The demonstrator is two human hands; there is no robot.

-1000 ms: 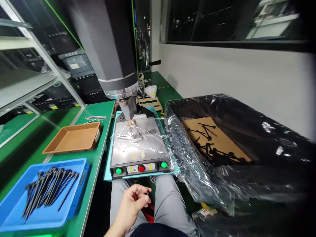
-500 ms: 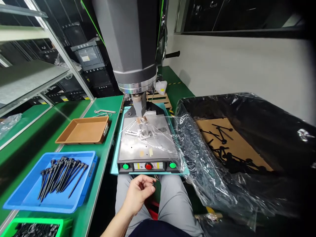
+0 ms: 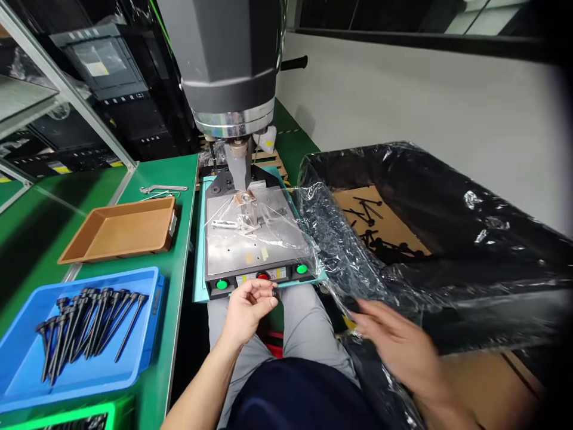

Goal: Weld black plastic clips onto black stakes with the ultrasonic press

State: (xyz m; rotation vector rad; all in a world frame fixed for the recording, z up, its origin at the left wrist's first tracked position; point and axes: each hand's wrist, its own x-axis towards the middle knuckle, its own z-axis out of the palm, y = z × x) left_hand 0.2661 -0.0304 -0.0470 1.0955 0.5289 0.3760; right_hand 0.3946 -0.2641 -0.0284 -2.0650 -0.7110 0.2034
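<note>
My left hand (image 3: 250, 307) is above my lap at the front edge of the press base. Its thumb and fingers are pinched on a small black part (image 3: 274, 292), mostly hidden by the fingertips. My right hand (image 3: 398, 343), smeared by motion, is at the clear plastic liner (image 3: 344, 257) of the big box on the right. Whether its fingers grip the plastic cannot be made out. In front stands a press with a grey head (image 3: 230, 65) over a metal fixture plate (image 3: 230, 248), which carries green buttons (image 3: 301, 269) and a red button (image 3: 262, 276).
On the left bench a blue tray (image 3: 120, 376) holds several black rod-shaped parts (image 3: 89, 322). Behind it are a brown tray (image 3: 129, 230) and wrenches (image 3: 163, 189); a green bin (image 3: 119, 412) stands nearest me. More black rods (image 3: 369, 212) lie on cardboard in the lined box.
My right hand has come into view at the plastic liner. My left hand still pinches the small black part. The camera view has shifted, moving the scene up and left.
</note>
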